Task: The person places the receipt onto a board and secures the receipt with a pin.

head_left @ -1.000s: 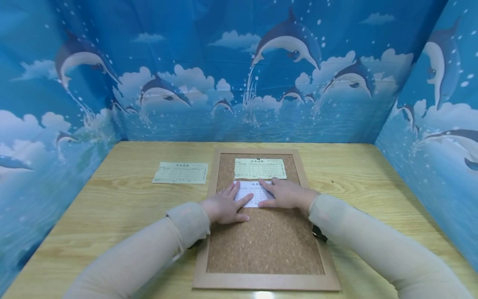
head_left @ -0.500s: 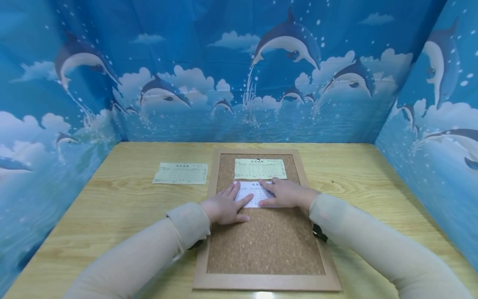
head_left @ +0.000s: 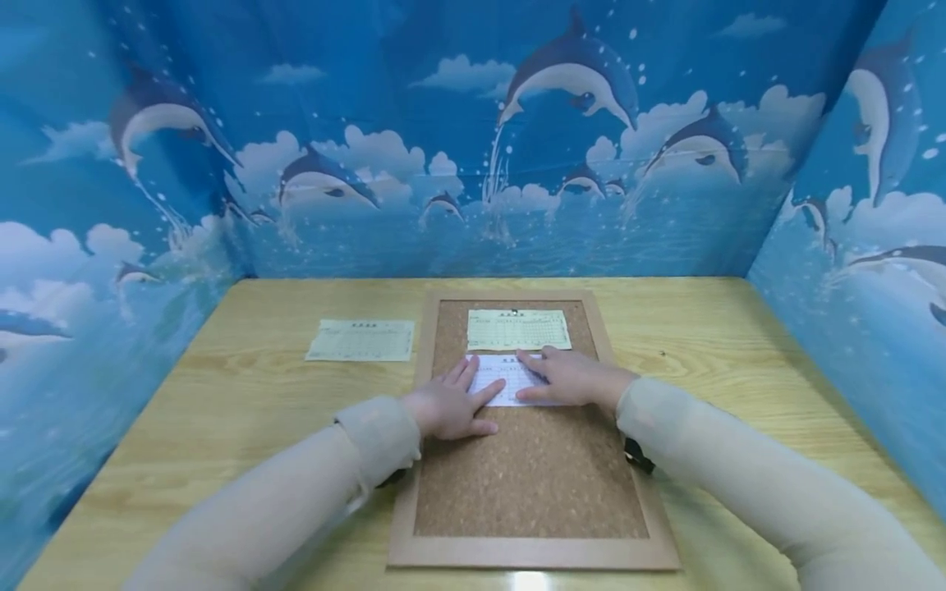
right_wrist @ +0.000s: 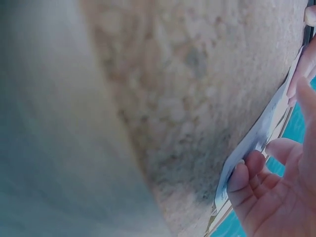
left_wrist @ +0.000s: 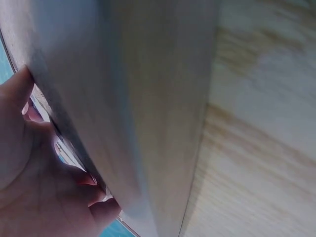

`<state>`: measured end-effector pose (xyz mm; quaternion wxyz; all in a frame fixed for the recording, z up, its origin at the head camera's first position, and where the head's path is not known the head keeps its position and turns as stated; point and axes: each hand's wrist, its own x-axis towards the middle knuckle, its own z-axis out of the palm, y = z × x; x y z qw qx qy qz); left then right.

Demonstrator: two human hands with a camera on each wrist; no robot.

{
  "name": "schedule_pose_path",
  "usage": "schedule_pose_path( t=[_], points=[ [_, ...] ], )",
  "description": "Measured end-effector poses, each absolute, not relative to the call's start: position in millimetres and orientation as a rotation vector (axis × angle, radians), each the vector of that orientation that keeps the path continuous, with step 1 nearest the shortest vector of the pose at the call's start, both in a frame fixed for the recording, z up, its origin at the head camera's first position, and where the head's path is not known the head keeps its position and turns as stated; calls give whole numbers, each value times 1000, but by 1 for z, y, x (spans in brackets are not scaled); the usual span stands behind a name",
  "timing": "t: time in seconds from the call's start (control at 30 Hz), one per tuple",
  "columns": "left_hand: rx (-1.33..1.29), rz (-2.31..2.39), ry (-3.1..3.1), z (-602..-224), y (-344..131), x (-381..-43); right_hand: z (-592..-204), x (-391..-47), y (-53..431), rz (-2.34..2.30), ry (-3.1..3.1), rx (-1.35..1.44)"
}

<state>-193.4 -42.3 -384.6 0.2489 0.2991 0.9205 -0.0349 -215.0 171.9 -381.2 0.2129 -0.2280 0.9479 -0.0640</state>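
A white printed form (head_left: 499,369) lies flat on a wood-framed cork board (head_left: 532,484). My left hand (head_left: 452,406) rests across the form's left side with fingers spread, its thumb down on the bare cork. On the form's right side lies my right hand (head_left: 572,382), index finger and thumb stretched towards the left. In the right wrist view, the fingertips of that hand touch the sheet (right_wrist: 240,154), and its other fingers bend loosely. Just above the white form, a pale green form (head_left: 517,330) is fixed to the cork by a small dark pin (head_left: 515,312) at its top.
Another pale green form (head_left: 360,341) lies on the wooden table (head_left: 222,427), left of the board. A tiny dark object (head_left: 662,353) sits on the table to the right. Dolphin-printed blue curtains (head_left: 473,197) enclose the back and sides.
Both hands stay in place on the white form. The whole head view shifts very slightly; the papers and board keep their arrangement.
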Motion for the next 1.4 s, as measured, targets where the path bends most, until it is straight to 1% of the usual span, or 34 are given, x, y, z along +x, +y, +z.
schedule_pose_path(
  t=[0.23,1.03,1.4],
  points=[
    [781,-106,2497,-385,-41,-195,-383,-217,173,-160,2640,-670],
    [810,-115,2495,-381,-36,-194,-379,-215,177,-162,2645,-629],
    [771,-97,2478,-382,-39,-194,-381,-215,173,-149,2633,-639]
  ],
)
